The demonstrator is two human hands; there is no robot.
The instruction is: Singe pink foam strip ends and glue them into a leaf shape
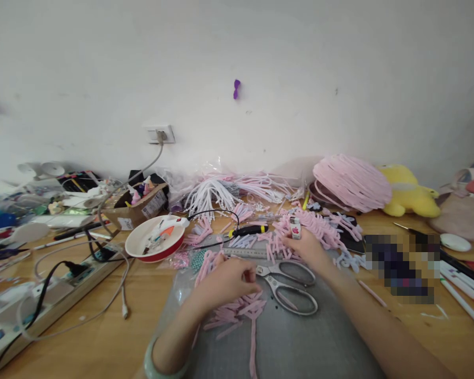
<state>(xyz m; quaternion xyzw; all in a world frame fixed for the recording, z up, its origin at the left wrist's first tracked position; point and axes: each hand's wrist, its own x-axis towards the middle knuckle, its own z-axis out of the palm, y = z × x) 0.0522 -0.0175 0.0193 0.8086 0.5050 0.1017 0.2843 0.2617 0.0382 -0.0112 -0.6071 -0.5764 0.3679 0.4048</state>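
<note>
My left hand (233, 280) hovers over a heap of cut pink chenille stems (239, 310), its fingers curled in a pinch. Anything between those fingertips is too small to tell. At the pile of pink twisted stems (314, 226), my right hand (308, 246) is closed on a small white lighter (295, 227) with a red apple print. Metal scissors (290, 281) lie between my hands on the grey mat (300, 347), handles to the right. Just behind them is a steel ruler (248, 253). One long pink stem (253, 347) runs toward the mat's front edge.
A glue gun (168, 225) rests across a red-and-white bowl (154, 252). A power strip (59, 295) with cables lies at left. White stems (211, 195), a pink stem bundle (351, 181) and a yellow plush toy (408, 192) line the back. A yellow-black screwdriver (248, 230) lies mid-table.
</note>
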